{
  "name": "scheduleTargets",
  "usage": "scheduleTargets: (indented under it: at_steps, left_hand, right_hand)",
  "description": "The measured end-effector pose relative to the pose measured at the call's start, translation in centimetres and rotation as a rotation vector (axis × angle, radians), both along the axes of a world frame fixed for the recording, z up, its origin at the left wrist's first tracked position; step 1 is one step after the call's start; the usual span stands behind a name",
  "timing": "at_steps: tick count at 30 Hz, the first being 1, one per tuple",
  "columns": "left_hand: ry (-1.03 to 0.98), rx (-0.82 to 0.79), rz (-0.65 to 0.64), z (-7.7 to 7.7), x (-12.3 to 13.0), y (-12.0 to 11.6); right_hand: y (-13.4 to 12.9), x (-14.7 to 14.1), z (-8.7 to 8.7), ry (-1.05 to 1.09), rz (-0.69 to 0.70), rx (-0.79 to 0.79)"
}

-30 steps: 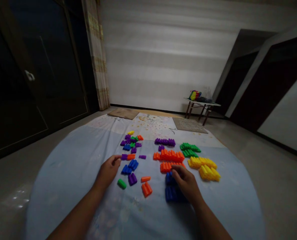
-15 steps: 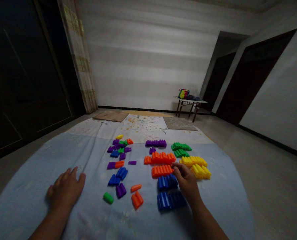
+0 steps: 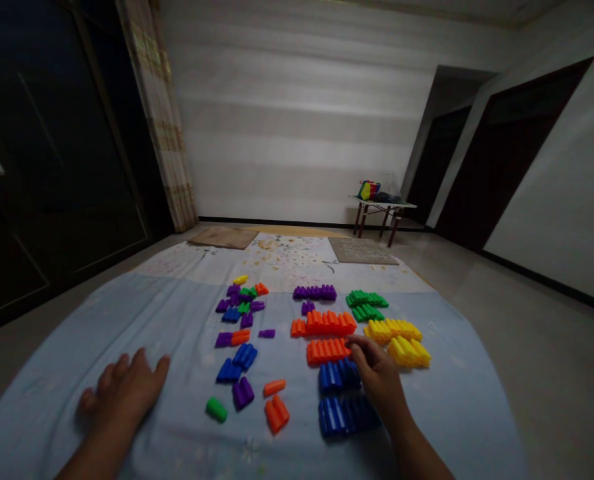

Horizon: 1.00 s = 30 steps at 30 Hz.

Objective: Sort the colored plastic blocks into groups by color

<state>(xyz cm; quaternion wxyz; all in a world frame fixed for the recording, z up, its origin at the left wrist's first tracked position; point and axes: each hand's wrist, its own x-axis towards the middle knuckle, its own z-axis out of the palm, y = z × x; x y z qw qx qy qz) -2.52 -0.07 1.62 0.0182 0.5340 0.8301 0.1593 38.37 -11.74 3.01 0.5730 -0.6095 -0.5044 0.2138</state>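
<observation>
My left hand (image 3: 124, 390) rests on the blue cloth at the left, fingers spread, holding nothing. At the right, my right hand (image 3: 379, 373) has thumb and fingers bent together at the right end of the nearer orange row (image 3: 328, 351); what is between the fingertips is hidden. Blue rows (image 3: 339, 415) lie beside and under its wrist. Yellow pieces (image 3: 409, 352) are to its right. Beyond are another orange row (image 3: 331, 323), green rows (image 3: 367, 299) and a purple row (image 3: 315, 293). Loose purple (image 3: 243, 393), blue, green (image 3: 217, 409) and orange pieces (image 3: 277, 414) lie between the hands.
A floral cloth (image 3: 291, 260) covers the far part of the table, with a brown board (image 3: 224, 237) at the left and a patterned board (image 3: 363, 251) at the right. A small table (image 3: 381, 202) bearing a colourful bag (image 3: 369, 190) stands near the wall.
The whole view has shifted slightly, with the pieces lower in the picture. My left hand has moved a little to the left. My right hand stays at the end of the orange row.
</observation>
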Motion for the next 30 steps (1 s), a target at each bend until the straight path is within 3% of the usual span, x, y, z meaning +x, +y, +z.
scheduleTargets:
  at_steps: [4, 9, 13, 16, 22, 26, 30]
  left_hand:
    - [-0.034, 0.117, -0.048, 2.0, 4.8, -0.3]
    - [-0.083, 0.205, -0.072, 1.4, 8.5, -0.9]
    - [-0.057, 0.230, -0.111, 0.3, 8.8, -1.4]
    - [-0.042, 0.264, -0.147, 0.2, 8.5, -1.7]
    - [-0.096, 0.306, -0.134, 0.4, 8.3, -1.7]
    - [-0.098, 0.337, -0.156, 0.2, 8.1, -1.7]
    - [-0.091, 0.344, -0.163, 0.0, 8.0, -1.7]
  right_hand:
    - [-0.5, -1.0, 0.6, -0.094, 0.020, -0.012]
    - [-1.0, -2.1, 0.8, -0.300, 0.072, -0.021]
    - [-1.5, -3.1, 1.0, -0.407, 0.161, -0.029]
    - [-1.4, -4.5, 2.2, -0.450, 0.252, -0.035]
    - [0.8, -11.1, 4.9, -0.629, 0.531, -0.180]
    - [2.8, -15.1, 4.3, -0.877, 0.574, -0.318]
    - [3.8, -16.4, 3.0, -1.037, 0.601, -0.346]
